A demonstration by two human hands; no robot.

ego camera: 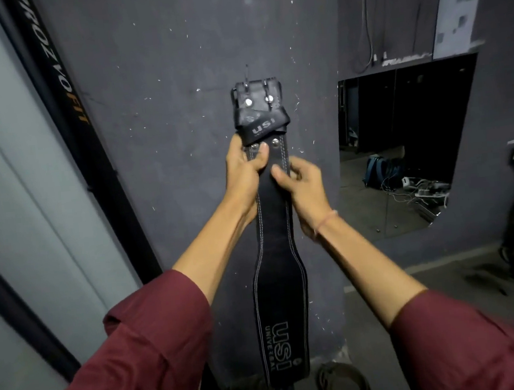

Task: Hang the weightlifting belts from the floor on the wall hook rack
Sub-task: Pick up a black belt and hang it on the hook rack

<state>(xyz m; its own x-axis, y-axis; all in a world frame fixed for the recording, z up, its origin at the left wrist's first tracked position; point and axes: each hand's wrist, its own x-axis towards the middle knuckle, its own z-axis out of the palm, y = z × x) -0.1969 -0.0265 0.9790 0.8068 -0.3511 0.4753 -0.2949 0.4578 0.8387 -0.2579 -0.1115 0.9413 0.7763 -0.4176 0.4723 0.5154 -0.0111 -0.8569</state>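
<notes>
Black belt (276, 255) hung vertically at frame centre against the wall (161, 78), buckle end uppermost at a hook (247, 72); its upper strap is gripped by left hand (244, 171) and right hand (303, 187), both closed.

You've got 1 black leather weightlifting belt (271, 212) hanging on the wall, 1 coiled dark belt (343, 384) on the floor, 1 thin metal wall hook (247, 74), 2 bare hands on the hanging one.

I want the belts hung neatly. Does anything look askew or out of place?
The black belt hangs straight; its keeper loop sits crooked. A rolled belt lies on the floor, not yet hung.
</notes>
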